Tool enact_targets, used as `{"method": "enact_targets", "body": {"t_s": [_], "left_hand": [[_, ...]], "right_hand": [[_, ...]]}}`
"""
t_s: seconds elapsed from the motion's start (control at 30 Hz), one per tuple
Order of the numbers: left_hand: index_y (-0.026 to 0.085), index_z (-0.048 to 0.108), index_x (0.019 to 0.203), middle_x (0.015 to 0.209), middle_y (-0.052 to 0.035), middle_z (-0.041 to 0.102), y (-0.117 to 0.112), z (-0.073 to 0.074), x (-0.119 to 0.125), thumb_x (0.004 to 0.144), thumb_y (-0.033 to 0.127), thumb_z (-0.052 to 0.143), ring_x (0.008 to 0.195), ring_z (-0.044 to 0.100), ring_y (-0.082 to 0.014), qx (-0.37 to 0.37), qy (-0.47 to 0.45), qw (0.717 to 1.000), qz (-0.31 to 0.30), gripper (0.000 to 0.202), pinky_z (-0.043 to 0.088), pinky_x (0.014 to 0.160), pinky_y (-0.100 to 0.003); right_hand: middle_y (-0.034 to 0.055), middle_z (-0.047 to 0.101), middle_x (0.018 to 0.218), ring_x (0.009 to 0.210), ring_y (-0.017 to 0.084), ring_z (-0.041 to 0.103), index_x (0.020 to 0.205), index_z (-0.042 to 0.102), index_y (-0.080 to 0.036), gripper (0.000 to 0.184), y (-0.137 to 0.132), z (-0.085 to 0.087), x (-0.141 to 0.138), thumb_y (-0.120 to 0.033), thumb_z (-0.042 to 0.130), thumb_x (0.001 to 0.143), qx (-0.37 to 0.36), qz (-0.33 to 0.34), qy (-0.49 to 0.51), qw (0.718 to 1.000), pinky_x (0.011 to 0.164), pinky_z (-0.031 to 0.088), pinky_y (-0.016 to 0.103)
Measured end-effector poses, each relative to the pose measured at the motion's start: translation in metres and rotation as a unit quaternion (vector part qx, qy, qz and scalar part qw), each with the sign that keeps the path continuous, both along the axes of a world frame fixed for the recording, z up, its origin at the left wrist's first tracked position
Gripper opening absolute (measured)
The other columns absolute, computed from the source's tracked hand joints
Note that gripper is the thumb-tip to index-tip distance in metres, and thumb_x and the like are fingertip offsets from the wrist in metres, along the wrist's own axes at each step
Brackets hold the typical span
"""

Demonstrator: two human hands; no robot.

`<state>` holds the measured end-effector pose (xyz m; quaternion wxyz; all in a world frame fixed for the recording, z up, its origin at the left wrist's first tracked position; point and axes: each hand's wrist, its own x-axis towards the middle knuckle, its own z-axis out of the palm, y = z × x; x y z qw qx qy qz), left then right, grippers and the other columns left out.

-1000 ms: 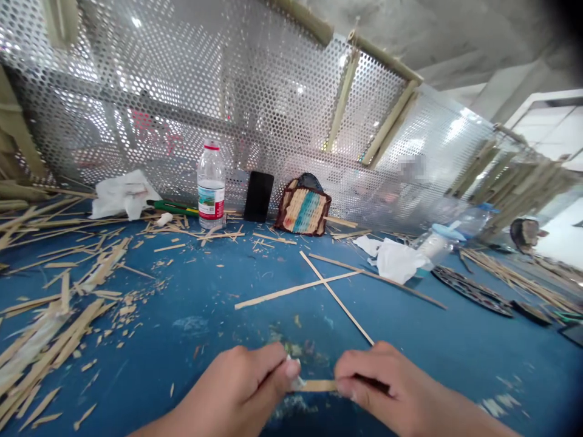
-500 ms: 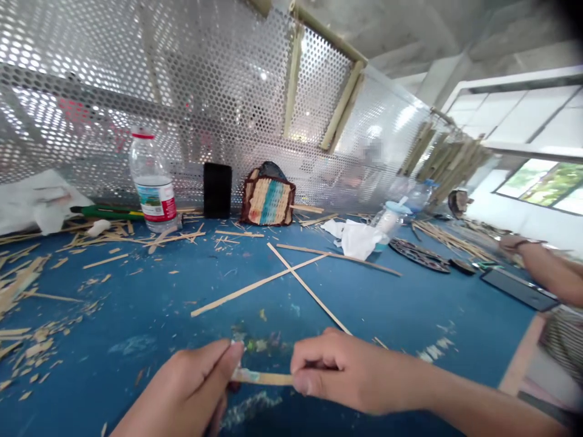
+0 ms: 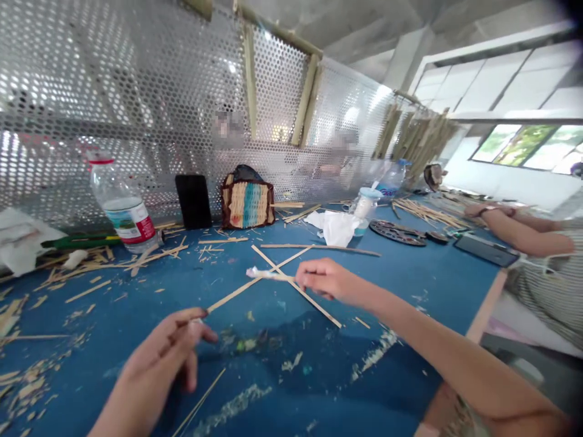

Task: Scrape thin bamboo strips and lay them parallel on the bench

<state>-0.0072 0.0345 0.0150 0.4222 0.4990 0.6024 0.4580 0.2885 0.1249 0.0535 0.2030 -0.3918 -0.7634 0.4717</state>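
Tan, flat wooden strip with a whitish end [image 3: 274, 275]: I have it pinched in the right hand [image 3: 325, 279], over crossed pale slats [image 3: 234, 295]. The left hand [image 3: 166, 346] is half-curled; I can't tell whether it grips anything. Scuffed blue tabletop [image 3: 319, 352], perforated metal screen [image 3: 168, 73] behind.

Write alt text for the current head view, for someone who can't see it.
The right hand holds a flat wooden strip with a white-smeared end over two thin crossed strips on a blue table. The left hand is beside one crossed strip's near end. Behind stand a red-capped water bottle, a black phone and a woven piece.
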Motion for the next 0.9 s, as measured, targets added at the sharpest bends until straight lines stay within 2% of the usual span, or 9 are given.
{"method": "enact_targets", "body": {"t_s": [0.07,0.17,0.27,0.37,0.43,0.5,0.6,0.8,0.9], "left_hand": [[0.019,0.055,0.106,0.076,-0.0015,0.066,-0.003,0.0,0.004,0.066,0.072,0.061,0.047,0.056,-0.0141,-0.005,0.012,0.999,-0.033,0.066,0.046,0.043,-0.025],[0.02,0.056,0.093,0.058,0.0031,0.056,-0.008,-0.004,0.007,0.071,0.075,0.055,0.044,0.049,-0.0121,0.01,0.044,0.998,-0.048,0.059,0.044,0.043,-0.023],[0.021,0.051,0.075,0.047,0.0073,0.038,-0.009,-0.005,0.005,0.078,0.075,0.046,0.039,0.035,-0.0092,-0.003,0.056,0.998,-0.028,0.054,0.035,0.04,-0.021],[0.021,0.043,0.061,0.046,0.0063,0.033,-0.008,0.008,0.003,0.086,0.072,0.034,0.04,0.031,-0.0088,0.005,0.123,0.992,-0.028,0.058,0.029,0.041,-0.021],[0.02,0.048,0.063,0.049,0.0049,0.04,-0.008,0.023,0.003,0.089,0.066,0.034,0.044,0.039,-0.0101,0.05,0.238,0.968,-0.064,0.055,0.032,0.046,-0.022],[0.022,0.059,0.085,0.057,0.0045,0.053,-0.01,0.037,0.005,0.091,0.061,0.038,0.05,0.051,-0.0124,0.078,0.349,0.928,-0.107,0.044,0.036,0.051,-0.022],[0.027,0.056,0.11,0.067,0.0054,0.064,-0.025,0.046,0.013,0.096,0.053,0.034,0.056,0.062,-0.0139,0.062,0.428,0.89,-0.143,0.037,0.039,0.052,-0.021],[0.022,0.052,0.088,0.064,0.0034,0.064,-0.082,0.04,0.032,0.103,0.038,0.022,0.054,0.065,-0.0141,0.178,0.564,0.788,-0.175,0.038,0.039,0.047,-0.022],[0.021,0.048,0.084,0.057,0.0053,0.061,-0.108,0.039,0.032,0.103,0.031,0.026,0.046,0.061,-0.0122,0.205,0.576,0.778,-0.145,0.032,0.035,0.041,-0.023]], "right_hand": [[-0.0078,0.034,0.054,0.046,0.008,0.028,0.083,0.056,-0.017,0.032,0.014,-0.004,0.006,-0.046,0.047,0.094,0.02,-0.016,0.002,1.0,0.046,0.024,0.023],[-0.006,0.04,0.058,0.051,0.008,0.031,0.08,0.058,-0.016,0.029,0.021,-0.009,0.006,-0.042,0.052,0.091,0.038,-0.011,-0.005,0.999,0.05,0.025,0.023],[-0.0042,0.044,0.061,0.054,0.008,0.034,0.078,0.061,-0.015,0.029,0.009,-0.008,-0.002,-0.041,0.054,0.091,0.05,0.008,-0.007,0.999,0.052,0.026,0.024],[-0.0043,0.043,0.061,0.053,0.009,0.034,0.08,0.061,-0.017,0.032,-0.011,-0.006,-0.011,-0.044,0.051,0.093,0.058,0.036,-0.012,0.998,0.051,0.025,0.025],[-0.0045,0.042,0.06,0.053,0.009,0.034,0.081,0.06,-0.018,0.034,-0.023,-0.004,-0.016,-0.048,0.05,0.094,0.056,0.059,-0.013,0.997,0.05,0.024,0.025],[-0.0044,0.043,0.061,0.053,0.009,0.034,0.082,0.06,-0.019,0.035,-0.033,-0.004,-0.019,-0.05,0.049,0.094,0.048,0.08,-0.014,0.995,0.05,0.025,0.024],[-0.0037,0.048,0.064,0.057,0.009,0.038,0.083,0.059,-0.018,0.033,-0.045,-0.003,-0.023,-0.048,0.049,0.094,0.03,0.111,-0.022,0.993,0.051,0.026,0.024],[-0.0043,0.043,0.063,0.06,0.009,0.036,0.073,0.052,-0.018,0.037,-0.075,0.0,-0.027,-0.047,0.049,0.095,-0.037,0.18,-0.047,0.982,0.052,0.025,0.023],[-0.0042,0.041,0.064,0.062,0.009,0.035,0.072,0.051,-0.018,0.035,-0.086,0.001,-0.028,-0.046,0.052,0.094,-0.074,0.231,-0.054,0.969,0.054,0.025,0.023]]}}
